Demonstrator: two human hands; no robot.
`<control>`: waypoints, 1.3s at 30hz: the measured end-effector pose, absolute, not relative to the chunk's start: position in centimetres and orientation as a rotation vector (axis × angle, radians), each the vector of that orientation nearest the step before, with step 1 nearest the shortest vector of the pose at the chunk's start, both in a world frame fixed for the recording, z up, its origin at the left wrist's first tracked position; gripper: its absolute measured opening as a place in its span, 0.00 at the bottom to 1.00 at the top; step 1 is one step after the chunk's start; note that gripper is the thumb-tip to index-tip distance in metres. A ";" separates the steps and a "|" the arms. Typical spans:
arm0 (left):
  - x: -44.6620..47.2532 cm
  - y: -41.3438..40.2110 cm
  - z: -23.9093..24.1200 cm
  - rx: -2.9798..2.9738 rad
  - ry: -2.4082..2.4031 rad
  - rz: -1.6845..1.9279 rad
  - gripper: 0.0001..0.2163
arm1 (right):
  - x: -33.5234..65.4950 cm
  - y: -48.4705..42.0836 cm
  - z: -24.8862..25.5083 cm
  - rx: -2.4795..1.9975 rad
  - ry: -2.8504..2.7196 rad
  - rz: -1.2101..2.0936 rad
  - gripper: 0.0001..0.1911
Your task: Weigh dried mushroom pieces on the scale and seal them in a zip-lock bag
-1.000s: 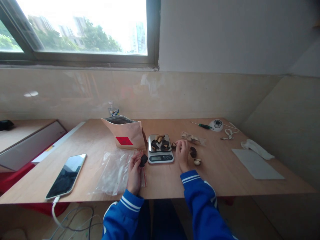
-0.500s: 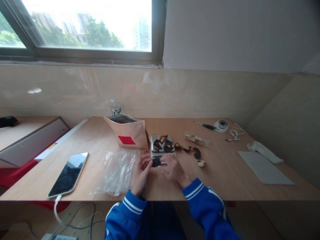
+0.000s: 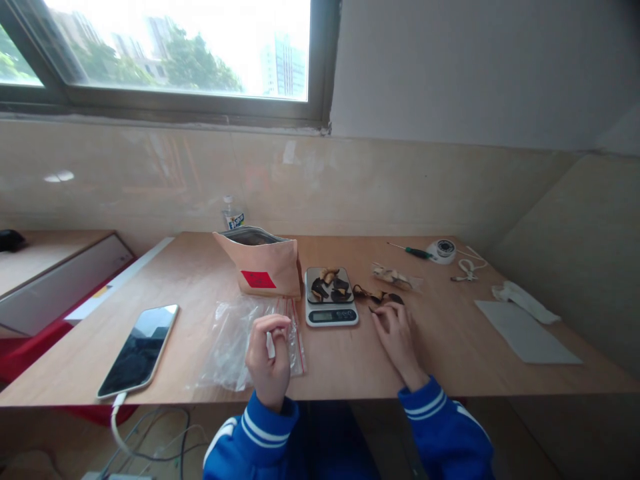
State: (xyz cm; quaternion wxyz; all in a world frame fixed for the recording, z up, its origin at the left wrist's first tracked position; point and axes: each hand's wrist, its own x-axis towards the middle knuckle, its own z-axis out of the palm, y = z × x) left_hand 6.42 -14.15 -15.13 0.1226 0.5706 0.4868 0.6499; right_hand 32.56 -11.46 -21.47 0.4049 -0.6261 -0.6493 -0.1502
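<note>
My right hand (image 3: 397,340) is low over the table, right of the kitchen scale (image 3: 333,317). Its fingertips pinch a thin dark piece (image 3: 371,309), mostly hidden, which looks like a dried mushroom slice. Just beyond these fingers lies a row of dark, curled pieces (image 3: 378,296). Similar dark and tan pieces (image 3: 330,285) rest on the scale's plate. My left hand (image 3: 270,360) is raised above the right part of a clear zip bag (image 3: 227,347), its fingers curled in a loose fist with nothing seen in them.
A brown pouch (image 3: 273,260) stands open behind the zip bag, a bottle (image 3: 233,215) behind it. The phone (image 3: 139,350) with its cable lies left. To the right are a small filled bag (image 3: 395,277), a screwdriver (image 3: 416,253), a white camera (image 3: 443,251) and a grey sheet (image 3: 527,333).
My hands have parted from in front of the scale, uncovering its display. The right went right with a dark piece towards the row; the left came back and curled up.
</note>
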 end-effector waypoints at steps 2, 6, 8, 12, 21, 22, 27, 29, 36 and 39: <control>5.2 -14.3 -14.5 1.736 1.542 1.678 0.07 | 32.7 -11.0 -21.5 -1.587 -1.734 -0.363 0.13; 2.0 -14.5 -15.6 1.878 1.696 1.272 0.10 | 32.1 -9.7 -21.3 -1.583 -1.973 -0.310 0.22; 0.3 -14.5 -17.0 1.929 1.729 1.154 0.12 | 32.1 -9.2 -21.7 -1.588 -2.036 -0.290 0.21; -1.9 -14.3 -19.5 2.059 1.670 0.930 0.18 | 32.9 -9.2 -23.3 -1.638 -2.009 -0.322 0.18; -1.3 -13.0 -18.4 1.941 1.559 1.048 0.10 | 29.6 -13.4 -20.6 -1.550 -1.832 -0.118 0.15; -0.8 -13.1 -17.6 1.883 1.532 1.139 0.09 | 28.2 -14.0 -19.5 -1.504 -1.812 0.017 0.13; 4.0 -14.2 -14.0 1.755 1.273 1.376 0.12 | 21.0 -16.2 -15.0 -1.275 -1.632 0.824 0.14; 5.8 -14.5 -13.4 1.747 1.179 1.399 0.13 | 19.5 -15.9 -14.6 -1.234 -1.484 0.964 0.16; 6.7 -13.4 -12.8 1.199 1.357 1.779 0.13 | 23.2 -13.8 -15.4 -1.222 -1.336 1.134 0.23; 6.5 -12.2 -12.3 1.093 1.376 1.814 0.15 | 25.6 -12.9 -14.6 -1.166 -1.675 1.153 0.22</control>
